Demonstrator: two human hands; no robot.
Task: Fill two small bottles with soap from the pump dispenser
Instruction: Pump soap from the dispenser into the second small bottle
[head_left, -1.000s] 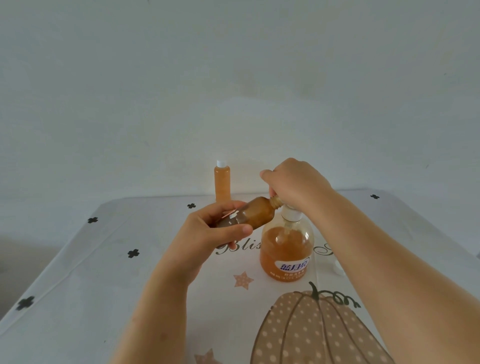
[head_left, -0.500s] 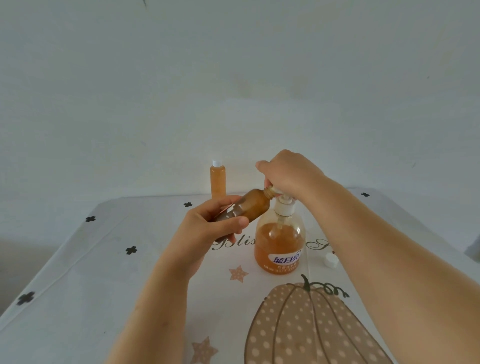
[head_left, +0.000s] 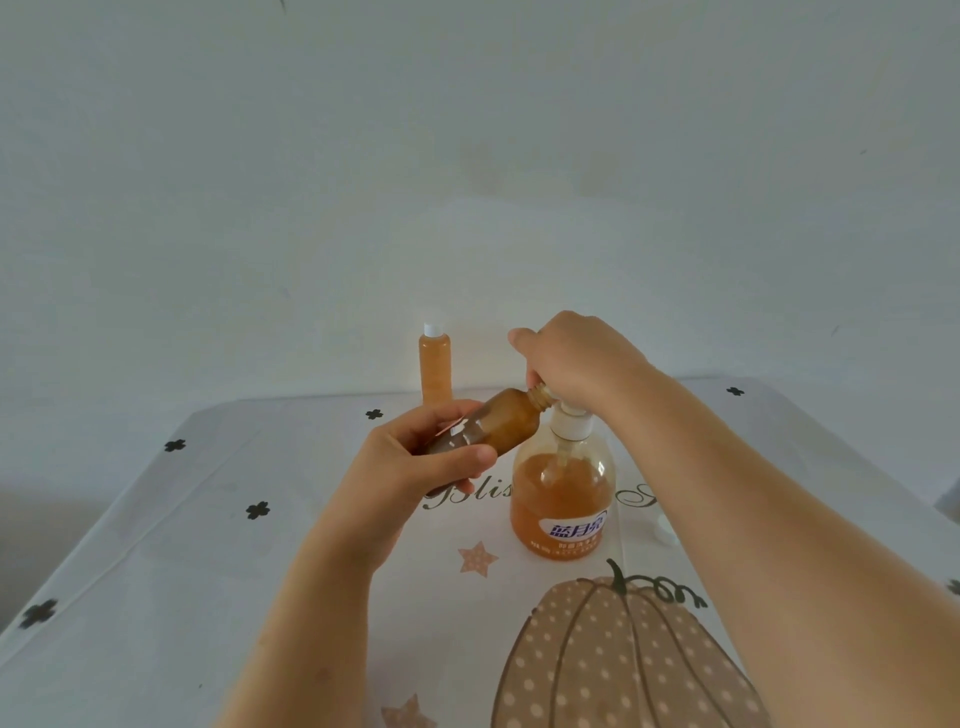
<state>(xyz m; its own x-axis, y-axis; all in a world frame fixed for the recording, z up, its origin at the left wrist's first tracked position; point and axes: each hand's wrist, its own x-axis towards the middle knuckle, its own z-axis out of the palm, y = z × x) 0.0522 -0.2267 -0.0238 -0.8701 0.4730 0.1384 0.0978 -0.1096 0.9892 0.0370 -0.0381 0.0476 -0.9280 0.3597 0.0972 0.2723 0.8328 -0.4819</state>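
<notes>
My left hand (head_left: 415, 460) grips a small amber bottle (head_left: 498, 423), tilted so its open neck points up and right to the pump's nozzle. The bottle looks nearly full of orange soap. My right hand (head_left: 576, 358) covers the white pump head of the soap dispenser (head_left: 563, 499), fingers curled over it; the nozzle itself is hidden under the hand. The dispenser is clear and about half full of orange soap. A second small bottle (head_left: 435, 366), full and capped in white, stands upright at the table's far edge.
The table (head_left: 156, 571) wears a white cloth printed with a pumpkin, stars and black clovers, and backs onto a plain wall. A small white cap (head_left: 664, 530) lies right of the dispenser, partly hidden by my right forearm.
The pump head stands higher above the dispenser than a second ago, my right hand risen with it. The small bottle stays at the nozzle. The view has shifted slightly.
</notes>
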